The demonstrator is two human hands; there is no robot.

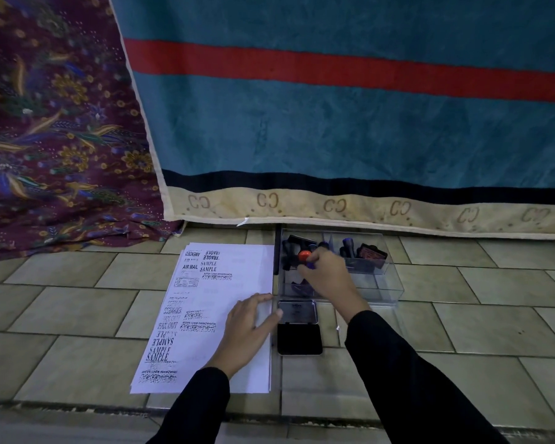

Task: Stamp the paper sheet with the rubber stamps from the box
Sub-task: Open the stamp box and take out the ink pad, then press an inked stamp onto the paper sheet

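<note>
- Clear plastic box on tiled floor, just right of the stamped paper sheet.
- Right hand inside box, fingers pinching orange-topped rubber stamp.
- Left hand flat on sheet, fingers straight.
- Open ink pad just beside box front.

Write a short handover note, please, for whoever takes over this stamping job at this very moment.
Left hand: open, resting flat on the paper sheet near its right edge.
Right hand: inside the clear box, fingers curled on the orange-topped stamp.
Things: other stamps lie in the box's far compartments. The ink pad lies open just in front of the box, beside the sheet.
Done: the sheet's left part carries many imprints (AIR MAIL, SAMPLE, FAX OUT).
Left: lift this stamp out, ink it, and press it on the bare right part, then go on with the other stamps.
</note>
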